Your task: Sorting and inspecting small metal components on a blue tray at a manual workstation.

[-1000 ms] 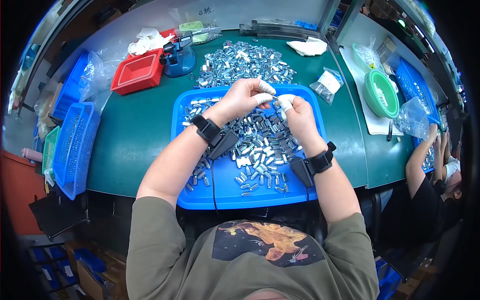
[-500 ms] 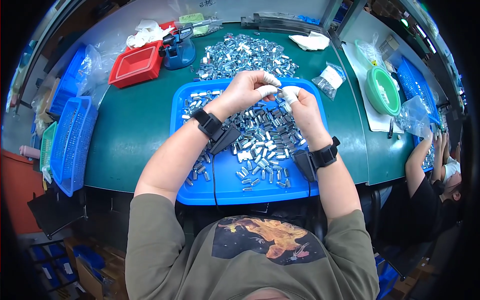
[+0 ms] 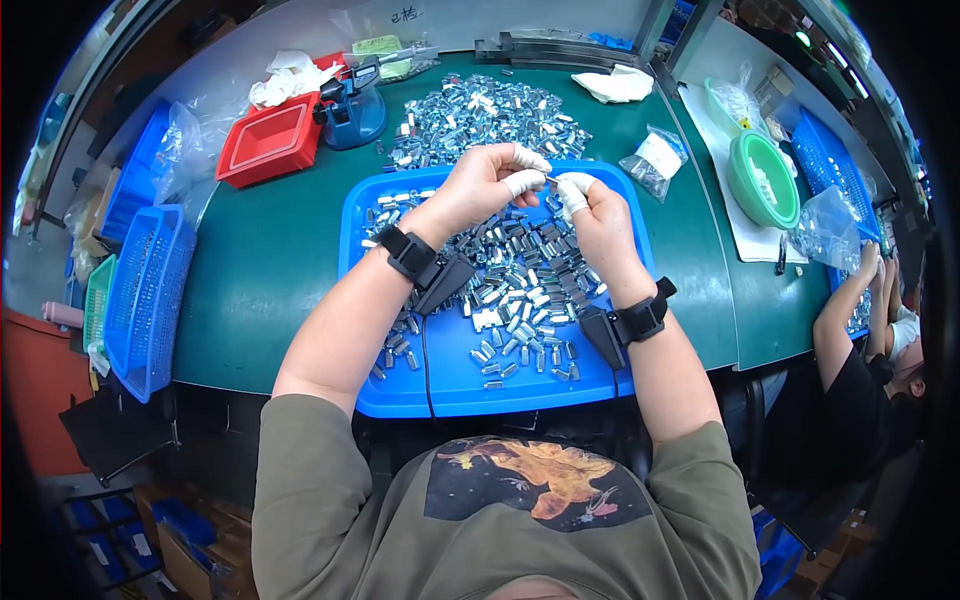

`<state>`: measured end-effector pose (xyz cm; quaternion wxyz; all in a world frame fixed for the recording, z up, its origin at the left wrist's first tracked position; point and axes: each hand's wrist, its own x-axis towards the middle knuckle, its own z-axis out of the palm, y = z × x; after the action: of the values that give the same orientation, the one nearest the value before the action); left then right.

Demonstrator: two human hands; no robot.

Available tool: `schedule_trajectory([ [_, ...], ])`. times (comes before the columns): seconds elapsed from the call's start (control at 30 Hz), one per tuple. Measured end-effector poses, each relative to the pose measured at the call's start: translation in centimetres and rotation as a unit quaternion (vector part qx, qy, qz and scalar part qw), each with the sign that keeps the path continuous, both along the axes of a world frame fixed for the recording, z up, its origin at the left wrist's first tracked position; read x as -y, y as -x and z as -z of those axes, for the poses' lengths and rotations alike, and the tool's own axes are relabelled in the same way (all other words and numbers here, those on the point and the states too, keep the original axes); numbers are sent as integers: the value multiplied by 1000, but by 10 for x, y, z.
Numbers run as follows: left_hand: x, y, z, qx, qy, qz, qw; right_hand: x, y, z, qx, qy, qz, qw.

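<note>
Over the far half of a blue tray (image 3: 480, 402), my two hands meet, white covers on their thumbs and forefingers. My left hand (image 3: 485, 190) is closed in a pinch on a small metal piece (image 3: 551, 180), mostly hidden by the fingertips. Thumb and forefinger of my right hand (image 3: 603, 225) are pinched at the piece's other end. Below the hands, many short silvery metal pieces (image 3: 525, 305) lie loose in the tray. Beyond its far rim, a larger heap of similar metal pieces (image 3: 480, 118) covers the green table.
A blue micrometer stand (image 3: 355, 115) is beside red trays (image 3: 268, 140) at the far left. Blue baskets (image 3: 150, 300) stand at the left edge. On the right are a bagged batch of parts (image 3: 655, 165) and green bowls (image 3: 762, 180). Another person (image 3: 835, 380) works farther right.
Both hands stay together over the tray, shifted very slightly left in the picture. The fingertips have moved a little around the small metal piece, and the whole view has shifted slightly.
</note>
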<state>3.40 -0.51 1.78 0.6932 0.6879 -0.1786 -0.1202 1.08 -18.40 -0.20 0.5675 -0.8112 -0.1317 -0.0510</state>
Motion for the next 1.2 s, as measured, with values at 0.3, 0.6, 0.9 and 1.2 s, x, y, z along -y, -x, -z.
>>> schedule_trajectory([
  [0.3, 2, 6, -8, 66, -106, -11, 992, -2, 3, -1, -95, -86, -26, 991],
  [0.6, -3, -7, -2, 47, -77, -25, 996, -8, 5, -13, 0, -6, 32, 999],
  [0.9, -54, -45, 11, 178, -95, -310, 929, 4, -11, 5, 73, -45, 108, 990],
  [1.2, -5, -15, 26, 269, -455, 37, 848, 4, -11, 4, 47, -22, 99, 994],
])
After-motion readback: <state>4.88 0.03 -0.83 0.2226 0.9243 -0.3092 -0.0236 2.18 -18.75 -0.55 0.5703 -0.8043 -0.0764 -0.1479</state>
